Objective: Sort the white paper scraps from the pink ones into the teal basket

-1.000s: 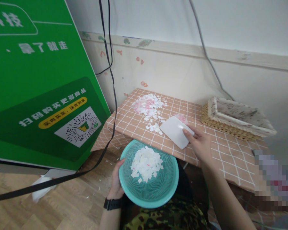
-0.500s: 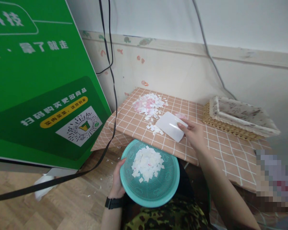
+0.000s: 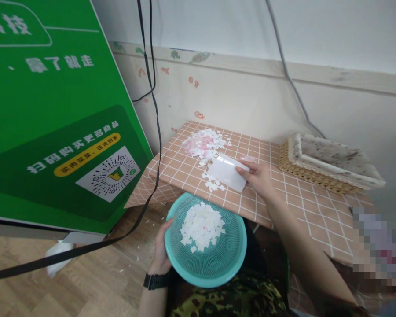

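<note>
My left hand (image 3: 162, 248) grips the left rim of a round turquoise plastic colander (image 3: 214, 266), held just below the table's front edge. A heap of small white paper scraps (image 3: 203, 224) lies inside it. In my right hand (image 3: 259, 178) is a flat white plastic scraper (image 3: 227, 171), pinched at its right end between thumb and fingers. The scraper is tilted over the tabletop, beside a few loose scraps (image 3: 214, 184) near the edge. Farther back on the table sits a larger pile of white and pink paper scraps (image 3: 203, 144).
A brown checked cloth covers the table (image 3: 303, 198). At its right stands a wicker basket (image 3: 330, 163) with a fabric lining. A green panel (image 3: 53, 110) rises on the left, and a black strap (image 3: 157, 145) hangs before the table's left end. Wall behind.
My right hand has moved a little left and back with the scraper, toward the larger pile. The colander and my left hand have barely shifted.
</note>
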A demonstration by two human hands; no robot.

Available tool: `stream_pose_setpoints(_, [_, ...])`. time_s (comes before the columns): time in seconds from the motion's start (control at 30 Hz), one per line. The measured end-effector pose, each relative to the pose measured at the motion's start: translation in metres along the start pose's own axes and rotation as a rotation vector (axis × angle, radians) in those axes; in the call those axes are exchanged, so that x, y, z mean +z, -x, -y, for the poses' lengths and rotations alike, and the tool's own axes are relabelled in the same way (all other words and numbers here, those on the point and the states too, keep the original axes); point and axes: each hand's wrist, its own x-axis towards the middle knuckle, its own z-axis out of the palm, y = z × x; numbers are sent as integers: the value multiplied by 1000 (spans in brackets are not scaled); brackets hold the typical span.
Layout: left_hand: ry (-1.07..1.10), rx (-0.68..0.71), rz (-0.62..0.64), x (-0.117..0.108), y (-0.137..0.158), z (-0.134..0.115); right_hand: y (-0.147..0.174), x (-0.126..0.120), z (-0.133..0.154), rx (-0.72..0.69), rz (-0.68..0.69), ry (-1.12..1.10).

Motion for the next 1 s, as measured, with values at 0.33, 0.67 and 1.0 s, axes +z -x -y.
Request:
stream_pose_setpoints(0.33, [6,-1,-1,-3,-2,1,-13,-5,4,-9,36,-67])
stream_pose_setpoints(0.67, [10,6,43,-1,1,0,-24,8,4,-144,117,153])
stream_pose_setpoints(1.0, [24,-4,71,-2,0,-1,-14,-20,-2,63,-22,-69])
